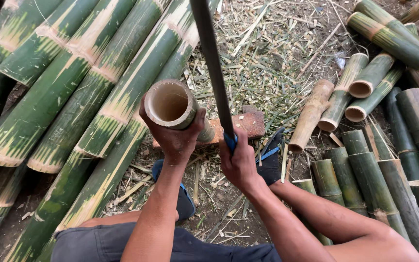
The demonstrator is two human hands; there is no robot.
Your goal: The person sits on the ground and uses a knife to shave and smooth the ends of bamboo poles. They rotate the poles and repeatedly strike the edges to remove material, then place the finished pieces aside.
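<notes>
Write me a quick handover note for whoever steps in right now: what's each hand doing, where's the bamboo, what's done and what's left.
Left hand: wrapped round the short bamboo piece, open end up, its foot on the wooden block.
Right hand: gripping the blue handle of a long dark blade, raised beside the piece.
Stock: long green bamboo poles to the left; cut sections piled to the right.
Done: many sections already cut; shavings cover the ground.
Left: no cut shows in the held piece's rim.

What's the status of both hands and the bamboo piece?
Left hand grips cut bamboo section upright on wooden block. Right hand holds long blade raised beside it. Nothing between them.
</notes>
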